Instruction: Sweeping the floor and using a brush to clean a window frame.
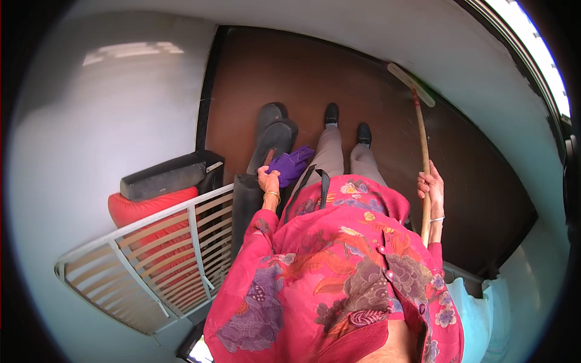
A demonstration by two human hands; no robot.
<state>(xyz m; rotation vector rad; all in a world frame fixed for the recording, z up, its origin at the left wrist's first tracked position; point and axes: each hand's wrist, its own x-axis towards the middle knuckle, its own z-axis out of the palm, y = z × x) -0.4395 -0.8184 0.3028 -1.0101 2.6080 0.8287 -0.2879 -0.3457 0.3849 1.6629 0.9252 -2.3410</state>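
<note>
My right hand [431, 185] is wrapped around the wooden pole [422, 140] of a long-handled floor tool. At the pole's far end, a flat pale crosspiece [411, 85] rests near the foot of the wall; whether it is a squeegee or a mop head cannot be told. In my left hand [268, 182] is a bunched purple cloth or glove [290, 167], held over a dark grey padded piece of furniture [272, 136]. A black strap [324, 188] hangs in front of my trousers.
Left of me, a slatted bed frame [154, 258] leans beside a red cushion [152, 206] and a black padded block [163, 179]. White walls [113, 113] bound the brown floor [290, 68]. Light blue fabric [472, 317] hangs at lower right.
</note>
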